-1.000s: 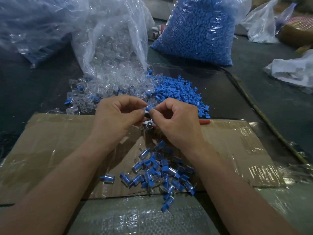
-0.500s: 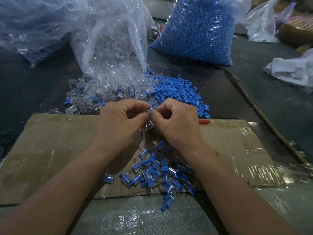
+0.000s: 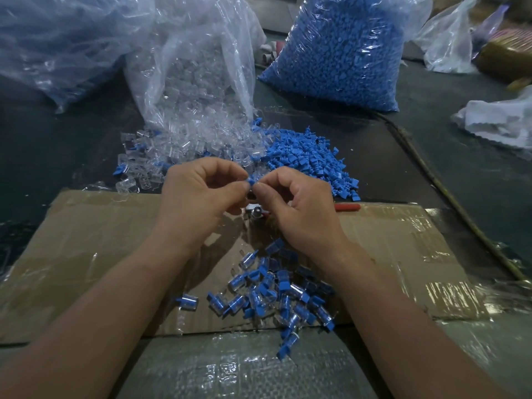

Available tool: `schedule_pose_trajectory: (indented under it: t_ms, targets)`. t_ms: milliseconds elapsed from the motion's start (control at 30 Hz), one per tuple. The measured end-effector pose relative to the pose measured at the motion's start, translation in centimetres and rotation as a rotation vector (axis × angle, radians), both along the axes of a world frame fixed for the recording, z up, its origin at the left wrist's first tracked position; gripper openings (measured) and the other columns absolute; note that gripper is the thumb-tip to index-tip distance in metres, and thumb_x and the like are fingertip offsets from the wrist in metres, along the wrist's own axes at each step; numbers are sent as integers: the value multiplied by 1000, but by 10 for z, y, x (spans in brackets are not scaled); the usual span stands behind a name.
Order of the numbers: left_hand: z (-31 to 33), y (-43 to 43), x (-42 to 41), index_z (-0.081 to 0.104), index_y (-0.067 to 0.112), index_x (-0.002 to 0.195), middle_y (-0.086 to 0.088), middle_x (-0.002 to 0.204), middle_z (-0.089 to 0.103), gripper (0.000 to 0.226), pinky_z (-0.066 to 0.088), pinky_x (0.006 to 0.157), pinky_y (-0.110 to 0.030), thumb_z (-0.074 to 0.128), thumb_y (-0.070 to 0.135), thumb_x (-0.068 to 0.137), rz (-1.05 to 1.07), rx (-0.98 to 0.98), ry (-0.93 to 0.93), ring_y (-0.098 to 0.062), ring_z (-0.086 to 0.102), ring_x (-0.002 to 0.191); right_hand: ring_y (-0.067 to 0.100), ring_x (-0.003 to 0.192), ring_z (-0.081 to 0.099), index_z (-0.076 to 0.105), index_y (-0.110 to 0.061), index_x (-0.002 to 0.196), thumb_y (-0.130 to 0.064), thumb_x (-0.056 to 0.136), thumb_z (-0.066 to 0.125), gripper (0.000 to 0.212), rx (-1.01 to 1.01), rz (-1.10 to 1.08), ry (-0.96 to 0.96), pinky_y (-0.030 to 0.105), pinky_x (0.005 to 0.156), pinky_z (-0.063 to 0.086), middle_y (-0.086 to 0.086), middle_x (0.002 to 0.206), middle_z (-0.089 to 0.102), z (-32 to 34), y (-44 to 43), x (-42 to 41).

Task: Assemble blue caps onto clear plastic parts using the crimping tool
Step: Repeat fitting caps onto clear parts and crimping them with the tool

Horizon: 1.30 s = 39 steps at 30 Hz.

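Left hand [image 3: 198,197]: one
Right hand [image 3: 299,208]: one
Bag of blue caps [image 3: 342,47]: one
Bag of clear parts [image 3: 195,82]: one
Cardboard sheet [image 3: 86,240]: one

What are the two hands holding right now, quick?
Left hand: closed, pinching a small blue cap.
Right hand: closed, pinching the same cap from the other side.

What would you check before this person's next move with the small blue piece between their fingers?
1. Blue cap pinched by left hand and right hand: ok.
2. Cap seated squarely on a clear part: cannot tell, the fingers hide it.
3. Crimping tool close by, lying on the cardboard beneath the hands: ok.
4. Tool in hand for crimping: not ok, neither hand grips it.
5. Loose blue caps and clear parts stocked just beyond the hands: ok.
6. Finished pieces heaped nearer the person, apart from the tool: ok.
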<state>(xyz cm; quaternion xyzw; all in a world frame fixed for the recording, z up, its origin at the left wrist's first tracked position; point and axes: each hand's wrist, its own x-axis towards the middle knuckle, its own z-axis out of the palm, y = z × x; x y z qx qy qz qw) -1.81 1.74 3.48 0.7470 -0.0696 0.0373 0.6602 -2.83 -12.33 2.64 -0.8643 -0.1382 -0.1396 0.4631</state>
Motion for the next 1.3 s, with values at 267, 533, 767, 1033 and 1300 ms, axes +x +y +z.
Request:
schedule_pose_trajectory:
  t_ms: [267, 533, 767, 1033, 1300]
  targets:
    - [1, 3, 4, 61, 5, 72, -3, 51, 63, 18, 48, 43, -17, 66, 8, 55, -106, -281, 240, -9, 58, 43, 7, 87, 62, 65, -7, 107, -9, 79, 69, 29, 50, 96, -51, 21, 80, 51, -5, 97, 63, 0, -3, 2]
    - [3, 5, 6, 61, 3, 69, -5, 52, 63, 17, 47, 42, -16, 64, 6, 52, -160, -328, 323, -10, 58, 43, 2, 87, 62, 66, -7, 103, -9, 75, 70, 29, 121, 102, -114, 17, 80, 50, -7, 92, 64, -2, -5, 3]
    - [5, 8, 7, 63, 1, 72, -7, 53, 64, 18, 49, 44, -16, 61, 2, 54, -205, -371, 357, -12, 61, 46, 0, 84, 62, 62, -15, 103, -11, 72, 71, 33, 148, 77, -151, 14, 76, 50, -9, 89, 64, -2, -5, 4]
    - [7, 7, 6, 65, 2, 67, -9, 52, 63, 15, 49, 43, -17, 60, 1, 53, -206, -359, 367, -13, 60, 44, 4, 82, 64, 67, -11, 101, -12, 72, 72, 30, 134, 63, -139, 18, 76, 52, -7, 88, 66, -4, -6, 4]
    - [8, 6, 5, 63, 1, 72, -8, 55, 65, 19, 50, 44, -17, 64, 5, 54, -210, -325, 378, -12, 61, 46, -1, 84, 63, 61, -12, 105, -10, 71, 72, 36, 134, 78, -154, 13, 76, 50, -8, 90, 64, -5, -6, 5]
